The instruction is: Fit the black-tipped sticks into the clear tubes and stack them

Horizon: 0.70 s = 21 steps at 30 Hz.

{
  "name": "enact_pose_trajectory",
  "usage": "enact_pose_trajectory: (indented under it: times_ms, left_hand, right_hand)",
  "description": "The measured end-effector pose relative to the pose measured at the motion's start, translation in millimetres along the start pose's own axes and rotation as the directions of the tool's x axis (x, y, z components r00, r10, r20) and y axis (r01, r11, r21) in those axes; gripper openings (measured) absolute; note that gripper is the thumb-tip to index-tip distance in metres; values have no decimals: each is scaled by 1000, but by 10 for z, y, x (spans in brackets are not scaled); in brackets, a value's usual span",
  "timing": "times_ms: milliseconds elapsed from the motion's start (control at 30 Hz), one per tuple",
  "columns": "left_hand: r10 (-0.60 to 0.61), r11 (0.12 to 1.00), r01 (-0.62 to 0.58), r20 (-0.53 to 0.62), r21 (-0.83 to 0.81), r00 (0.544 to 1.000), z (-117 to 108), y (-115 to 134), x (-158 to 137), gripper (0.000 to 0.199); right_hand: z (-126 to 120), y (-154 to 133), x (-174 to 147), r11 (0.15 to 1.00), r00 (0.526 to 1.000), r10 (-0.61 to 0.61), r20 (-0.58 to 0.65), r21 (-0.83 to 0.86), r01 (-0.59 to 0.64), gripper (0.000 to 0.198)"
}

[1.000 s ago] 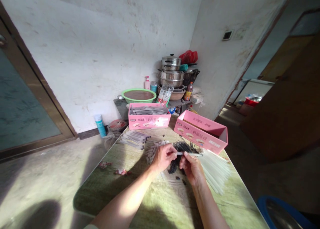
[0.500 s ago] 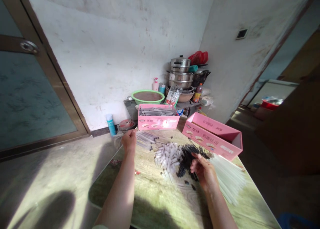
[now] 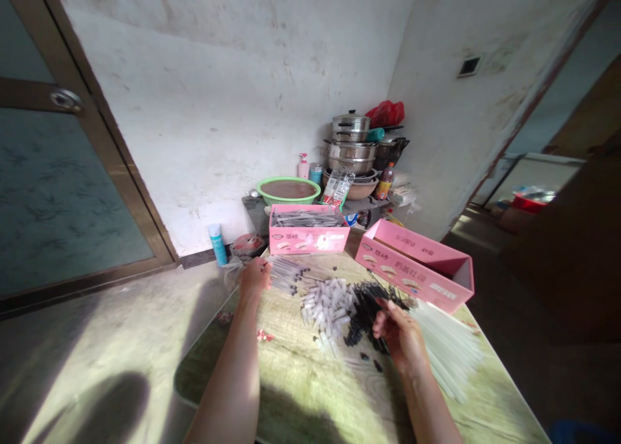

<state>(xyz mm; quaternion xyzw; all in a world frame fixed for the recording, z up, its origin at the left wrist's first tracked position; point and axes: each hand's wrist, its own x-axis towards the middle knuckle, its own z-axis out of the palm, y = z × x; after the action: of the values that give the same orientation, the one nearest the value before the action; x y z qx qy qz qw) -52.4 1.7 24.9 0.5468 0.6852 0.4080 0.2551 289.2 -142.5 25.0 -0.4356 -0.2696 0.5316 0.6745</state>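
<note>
So the slim pen-like tubes are lying left of centre in the frame, looking like smooth, see-through plastic with dark tips. Their long axes are running roughly sideways, and the dark ends are pointing right and a bit down. The left hand is resting by their left ends, fingers curling in; can't tell if they're gripping one. Mid-frame, stubby whitish pieces are forming a loose heap, and right beside it thin black pieces are bunching into a dark, spiky pile. The right hand is hanging around that pile with its fingers loosely bent; can't tell if they're pinching anything. To its right, long pale tubes are fanning out, their axes slanting from upper left to lower right.

Behind all that, the left pink box is holding a bunch of greyish sticks, while the right pink box is sitting at an angle. Everything's sharing a wood-grain-patterned table. Further up, a green basin and shiny metal pots are crowding the corner against a scuffed white wall, and a patterned-glass door is filling the left edge.
</note>
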Motion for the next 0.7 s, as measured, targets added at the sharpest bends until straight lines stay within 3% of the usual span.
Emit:
enact_pose_trajectory:
  times_ms: [67,133,267,400,500,633,700]
  left_hand:
    - [-81,993,95,176,-72,981,48,-18,-23,27]
    - [-112,983,145,255,-111,960,113,-60,-20,34]
    - [-100,971,155,282,-180,954,241,-134,40,37]
    - [-108,970,160,267,-182,957,312,-86,55,27]
    - [-101,971,149,245,-187,964,320,-4,13,19]
    - [2,987,23,161,-156,987,334,112,-71,11]
    - [121,986,-106,107,-132,987,386,204,-151,10]
  right_hand:
    - [5,-22,-5,1000,1000,-24,-20,-10,24,47]
    - [-4,-46,-5,997,995,-72,-69,-27,70,47]
    - [-81,-72,26,981,958,-173,-229,-132,145,44]
    - [-189,-32,90,901,944,-202,-262,-428,74,41]
    - [-216,9,118,677,974,-197,-116,-734,49,27]
    - [-123,17,79,168,979,-196,45,-983,79,15]
    - [-51,0,41,-11,986,-167,29,-1000,28,15]
